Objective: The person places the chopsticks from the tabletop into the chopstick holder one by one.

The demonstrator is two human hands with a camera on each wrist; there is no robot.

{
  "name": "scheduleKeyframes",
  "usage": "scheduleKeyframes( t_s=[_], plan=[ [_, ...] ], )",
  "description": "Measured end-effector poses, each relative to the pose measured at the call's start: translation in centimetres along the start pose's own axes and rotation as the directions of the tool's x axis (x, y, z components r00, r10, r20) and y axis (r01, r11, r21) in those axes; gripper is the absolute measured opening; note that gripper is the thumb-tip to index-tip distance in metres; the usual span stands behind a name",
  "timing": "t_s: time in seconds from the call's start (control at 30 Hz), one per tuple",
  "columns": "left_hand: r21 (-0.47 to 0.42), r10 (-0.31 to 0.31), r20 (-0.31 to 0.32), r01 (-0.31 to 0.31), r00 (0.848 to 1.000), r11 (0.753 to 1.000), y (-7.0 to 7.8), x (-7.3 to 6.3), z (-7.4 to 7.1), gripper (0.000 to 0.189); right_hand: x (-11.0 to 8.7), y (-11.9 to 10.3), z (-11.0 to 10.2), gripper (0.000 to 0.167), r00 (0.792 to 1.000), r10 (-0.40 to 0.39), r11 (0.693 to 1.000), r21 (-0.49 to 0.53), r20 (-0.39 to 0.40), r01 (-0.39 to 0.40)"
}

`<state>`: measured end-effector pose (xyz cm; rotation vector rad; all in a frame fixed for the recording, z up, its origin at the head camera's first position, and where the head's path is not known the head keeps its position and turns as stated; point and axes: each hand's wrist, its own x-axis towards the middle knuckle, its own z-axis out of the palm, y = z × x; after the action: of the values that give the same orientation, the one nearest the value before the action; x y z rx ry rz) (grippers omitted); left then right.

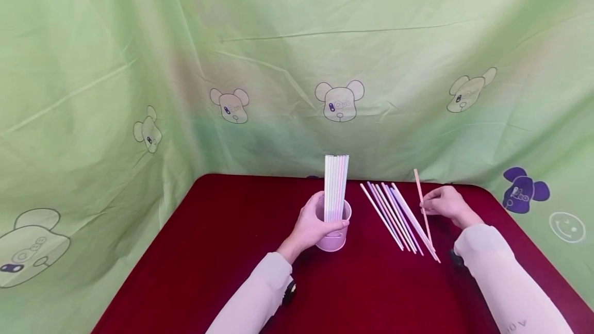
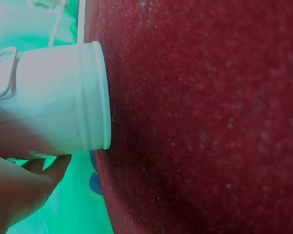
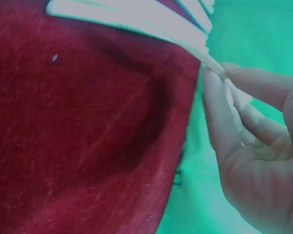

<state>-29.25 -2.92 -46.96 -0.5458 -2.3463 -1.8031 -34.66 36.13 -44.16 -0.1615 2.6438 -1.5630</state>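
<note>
My left hand [image 1: 313, 224] grips the pink cup [image 1: 331, 244], thumb along its near rim; my right hand's [image 1: 446, 204] fingers pinch a tilted pink straw [image 1: 418, 184] beside the loose straws [image 1: 409, 211].

One table [image 1: 223, 256], one cup [image 1: 331, 245], one left hand [image 1: 312, 226], one right hand [image 1: 447, 204]. One pinched straw [image 1: 419, 189] — at least six loose straws [image 1: 382, 217] left of it — and a bundle [image 1: 335, 184] in the cup too tight to count. On the cloth [image 1: 278, 9]: six clear bear heads [image 1: 345, 98], one full smiley [image 1: 567, 227].
</note>
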Motion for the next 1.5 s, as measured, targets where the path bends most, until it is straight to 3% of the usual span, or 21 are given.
scheduleKeyframes(
  t_s=[0.17,0.4,0.7,0.87,0.97,1.13,1.5],
  plan=[
    [0.008,-0.003,-0.007,0.003,1.000,1.000,-0.1,0.0,-0.1,0.082,0.0,-2.2,0.7,0.032,0.988,-0.100,0.993,0.051,-0.121,0.106],
    [-0.002,-0.005,-0.006,0.005,1.000,1.000,-0.3,0.1,-0.1,0.082,-0.3,-7.1,2.6,0.033,0.946,-0.244,0.958,0.098,-0.215,0.270],
    [-0.010,-0.007,-0.005,0.007,1.000,1.000,-0.4,0.0,-0.2,0.082,-0.8,-12.8,6.3,0.031,0.909,-0.323,0.878,0.275,-0.264,0.392],
    [-0.020,0.006,-0.003,-0.006,1.000,1.000,-0.3,0.2,-0.2,0.082,-1.1,-15.3,8.3,0.028,0.888,-0.364,0.827,0.341,-0.282,0.447],
    [-0.018,0.007,-0.003,-0.007,1.000,1.000,-0.3,0.3,-0.2,0.081,-1.0,-16.2,9.6,0.024,0.879,-0.376,0.813,0.350,-0.294,0.465],
    [-0.011,0.002,-0.007,-0.002,1.000,1.000,-0.3,0.3,-0.1,0.082,-0.6,-16.4,11.6,0.024,0.879,-0.379,0.839,0.293,-0.288,0.458],
    [-0.013,0.015,-0.001,-0.015,1.000,1.000,-0.4,0.3,-0.1,0.081,-0.1,-13.7,14.2,0.019,0.908,-0.358,0.902,0.170,-0.216,0.396]
  ],
)
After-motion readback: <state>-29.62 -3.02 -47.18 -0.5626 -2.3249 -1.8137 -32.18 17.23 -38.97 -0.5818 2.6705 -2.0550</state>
